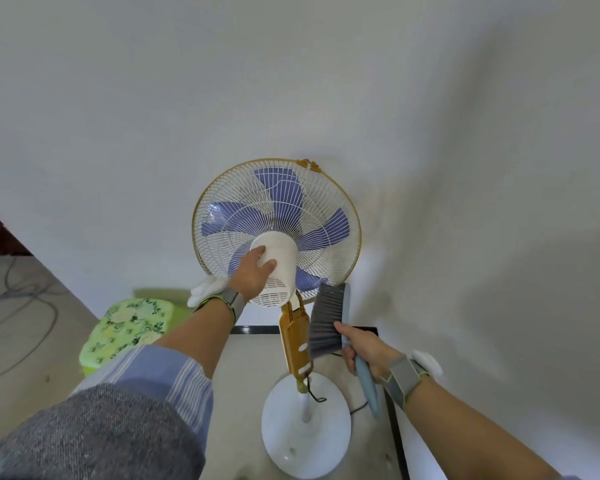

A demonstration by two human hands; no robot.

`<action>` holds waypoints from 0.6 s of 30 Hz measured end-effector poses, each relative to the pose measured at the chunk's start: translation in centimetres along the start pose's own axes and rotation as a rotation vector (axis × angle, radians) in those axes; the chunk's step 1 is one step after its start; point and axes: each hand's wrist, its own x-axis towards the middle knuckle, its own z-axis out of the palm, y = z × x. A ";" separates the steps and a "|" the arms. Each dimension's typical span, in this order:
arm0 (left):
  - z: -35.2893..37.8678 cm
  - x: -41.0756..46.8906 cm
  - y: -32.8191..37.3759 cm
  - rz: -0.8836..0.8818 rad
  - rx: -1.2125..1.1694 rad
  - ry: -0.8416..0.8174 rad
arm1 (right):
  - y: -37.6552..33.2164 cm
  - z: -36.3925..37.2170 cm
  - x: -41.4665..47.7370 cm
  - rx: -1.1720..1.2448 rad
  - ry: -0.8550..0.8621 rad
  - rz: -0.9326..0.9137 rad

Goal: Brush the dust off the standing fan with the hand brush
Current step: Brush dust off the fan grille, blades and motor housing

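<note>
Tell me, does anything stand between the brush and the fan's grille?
Nothing visible does. The hand brush, gripped by the right hand, points at the lower edge of the grille with only air between. The left hand holds the motor housing, aside from that path.

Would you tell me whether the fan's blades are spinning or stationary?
Stationary: each purple blade shows sharp-edged behind the grille.

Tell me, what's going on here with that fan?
A person is dusting a standing fan that faces the wall. Their left hand grips the white motor housing at the back of the fan's head. Their right hand holds a hand brush by its blue handle, bristles raised beside the lower edge of the grille, next to the yellow neck. Whether the bristles touch the grille is unclear.
</note>
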 end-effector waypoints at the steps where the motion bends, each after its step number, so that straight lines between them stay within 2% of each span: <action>1: -0.1 0.1 0.0 0.002 0.000 0.006 | 0.1 0.1 -0.2 0.010 -0.014 0.010; 7: -0.1 0.2 -0.2 0.001 0.006 0.010 | 0.9 -0.2 -1.6 0.014 -0.102 0.116; 10: 0.2 0.1 0.0 0.013 0.013 0.019 | 2.0 0.0 -2.0 -0.156 -0.133 0.084; 14: 0.1 -0.2 0.0 0.017 0.018 0.016 | 2.9 -1.6 -2.0 -0.521 0.036 -0.080; 16: -0.1 -0.4 -0.2 0.011 0.015 0.009 | 2.7 -2.2 -2.0 -0.484 0.082 -0.152; 18: -0.1 -0.5 -0.3 0.009 0.010 0.008 | 2.4 -1.5 -2.3 -0.311 0.092 -0.237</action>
